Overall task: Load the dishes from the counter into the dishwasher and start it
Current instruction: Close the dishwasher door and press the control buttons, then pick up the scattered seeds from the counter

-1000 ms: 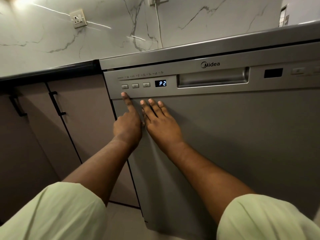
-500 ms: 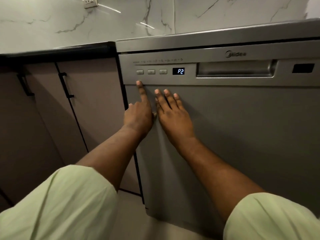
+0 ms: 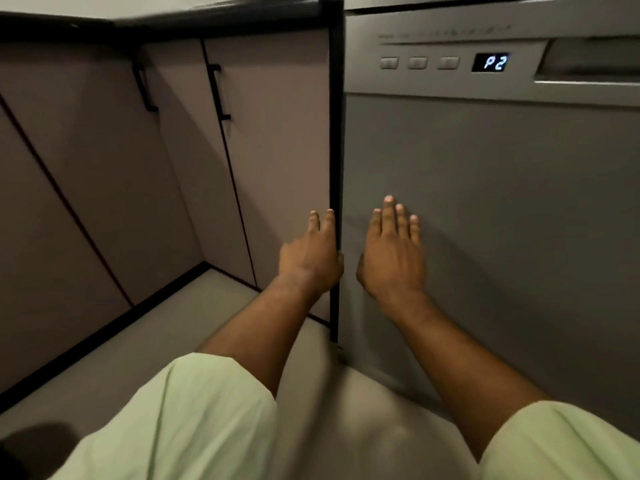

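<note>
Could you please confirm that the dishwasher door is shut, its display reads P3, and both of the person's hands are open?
Not quite: the head view shows the display reading P2, not P3. The rest holds: the dishwasher door is shut, and the left hand and right hand are both open.

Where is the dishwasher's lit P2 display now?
Head view, upper right: the blue-lit P2 display sits right of three small grey buttons, left of the recessed grey handle.

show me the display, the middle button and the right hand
display (image 3: 490, 62), head view, on the lit P2 digits
middle button (image 3: 417, 63), head view, centre of its face
right hand (image 3: 393, 252), head view, back of the hand
</note>
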Available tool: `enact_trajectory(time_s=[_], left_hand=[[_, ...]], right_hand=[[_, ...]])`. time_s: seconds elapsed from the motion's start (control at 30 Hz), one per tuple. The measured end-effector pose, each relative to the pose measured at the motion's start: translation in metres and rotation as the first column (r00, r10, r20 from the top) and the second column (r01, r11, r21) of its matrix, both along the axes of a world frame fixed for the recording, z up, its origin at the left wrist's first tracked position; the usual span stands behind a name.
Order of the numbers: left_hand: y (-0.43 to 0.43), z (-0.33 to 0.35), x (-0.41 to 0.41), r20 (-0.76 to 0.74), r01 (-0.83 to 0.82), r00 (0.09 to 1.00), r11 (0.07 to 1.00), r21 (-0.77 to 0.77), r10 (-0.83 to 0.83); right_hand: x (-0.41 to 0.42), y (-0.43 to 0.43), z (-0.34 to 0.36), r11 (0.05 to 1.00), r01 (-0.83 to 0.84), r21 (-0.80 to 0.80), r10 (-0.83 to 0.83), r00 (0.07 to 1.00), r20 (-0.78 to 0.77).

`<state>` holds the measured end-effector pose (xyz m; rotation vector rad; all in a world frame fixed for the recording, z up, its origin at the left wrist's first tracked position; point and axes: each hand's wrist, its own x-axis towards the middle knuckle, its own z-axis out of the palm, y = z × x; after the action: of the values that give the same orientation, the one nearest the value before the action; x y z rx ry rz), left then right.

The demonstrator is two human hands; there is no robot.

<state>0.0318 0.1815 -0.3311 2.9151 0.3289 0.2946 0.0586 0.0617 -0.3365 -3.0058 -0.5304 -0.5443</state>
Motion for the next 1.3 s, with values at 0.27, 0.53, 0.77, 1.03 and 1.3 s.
enact_trajectory(time_s=[0.27, 0.53, 0.77, 1.03, 1.3], left_hand=[[0.041, 0.07, -0.07, -0.106, -0.11, 0.987, 0.986, 0.126, 0.124], [0.082, 0.242, -0.155, -0.168, -0.143, 0.97, 0.97, 0.197, 0.177], [0.079, 0.407, -0.197, -0.208, -0.155, 0.959, 0.972, 0.178, 0.191], [0.068, 0.532, -0.215, -0.139, -0.187, 0.966, 0.961, 0.202, 0.217], [0.1, 0.566, -0.211, -0.044, -0.269, 0.958, 0.943, 0.196, 0.282]], right_hand=[[-0.055, 0.041, 0.047, 0.972, -0.231, 0.041, 0.233, 0.931, -0.281], [-0.112, 0.062, 0.22, 0.957, -0.254, 0.137, 0.286, 0.902, -0.324], [-0.165, 0.068, 0.384, 0.933, -0.299, 0.199, 0.349, 0.885, -0.308], [-0.188, 0.059, 0.491, 0.888, -0.409, 0.209, 0.449, 0.868, -0.211], [-0.157, 0.082, 0.542, 0.883, -0.435, 0.177, 0.46, 0.878, -0.137]])
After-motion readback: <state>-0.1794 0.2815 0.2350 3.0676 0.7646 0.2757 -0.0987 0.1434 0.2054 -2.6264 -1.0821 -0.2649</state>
